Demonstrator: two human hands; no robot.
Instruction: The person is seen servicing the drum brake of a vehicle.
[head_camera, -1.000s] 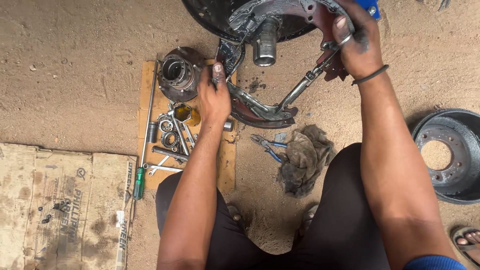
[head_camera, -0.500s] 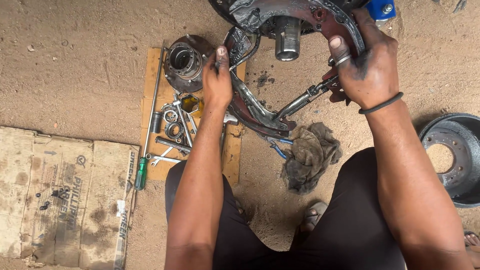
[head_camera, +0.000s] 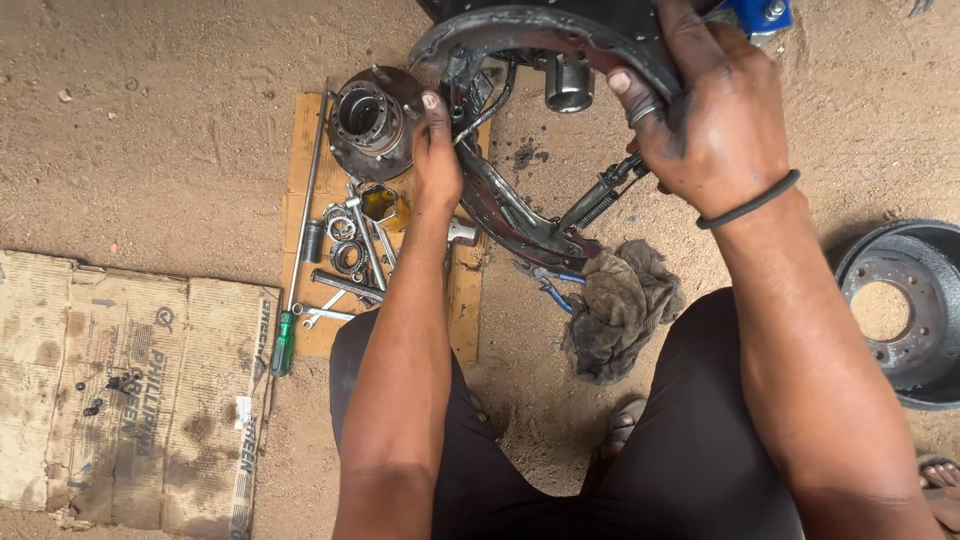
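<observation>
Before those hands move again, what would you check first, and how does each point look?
1. Left hand grips the lower brake shoe: ok.
2. Right hand grips the upper shoe: ok.
3. Spring seated at both ends: cannot tell.
4. Rag away from the shoes: not ok, it touches the lower one.
5. Drum set aside: ok.

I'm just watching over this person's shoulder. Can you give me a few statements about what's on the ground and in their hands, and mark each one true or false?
1. The right hand grips the curved brake shoe. True.
2. The brake drum sits on the wooden board. False: it lies on the sand, at the right edge.
3. A green-handled screwdriver lies at the board's left edge. True.
4. The rag lies on the flattened cardboard. False: it lies on the sand between the knees.
5. The left hand rests beside the wheel hub. True.
</observation>
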